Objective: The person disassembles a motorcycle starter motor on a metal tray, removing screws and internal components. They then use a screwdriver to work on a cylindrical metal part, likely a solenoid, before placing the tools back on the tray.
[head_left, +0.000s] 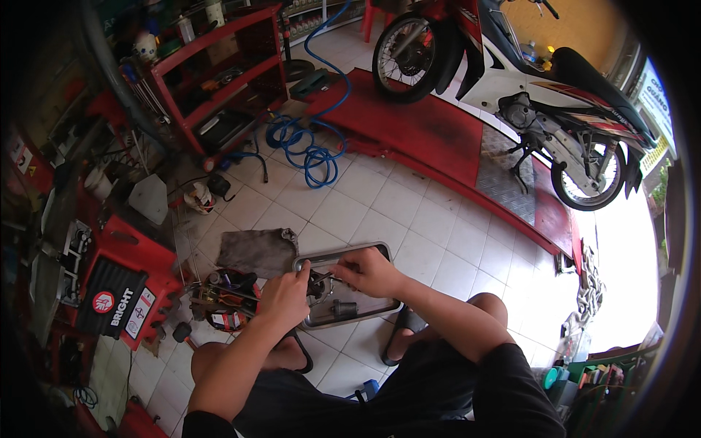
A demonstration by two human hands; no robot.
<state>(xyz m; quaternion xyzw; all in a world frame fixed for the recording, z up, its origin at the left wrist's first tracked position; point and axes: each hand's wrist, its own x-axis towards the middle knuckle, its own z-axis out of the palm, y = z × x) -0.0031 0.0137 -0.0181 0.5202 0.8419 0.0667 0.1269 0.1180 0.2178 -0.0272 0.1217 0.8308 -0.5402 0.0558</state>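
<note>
Over a shallow metal tray on the floor, my two hands meet at a dark metal part. My left hand is closed at the part's left side, its index finger stretched along it. From the right, my right hand pinches a thin dark piece against the part; its kind is too small to tell. Fingers hide much of the part. A dark grey cylindrical piece lies in the tray, below the part and touching neither hand.
A grey rag lies beyond the tray. Tools are piled left of it, near a red machine. Coiled blue hose lies ahead. A motorbike stands on a red lift platform; a red shelf cart is far left.
</note>
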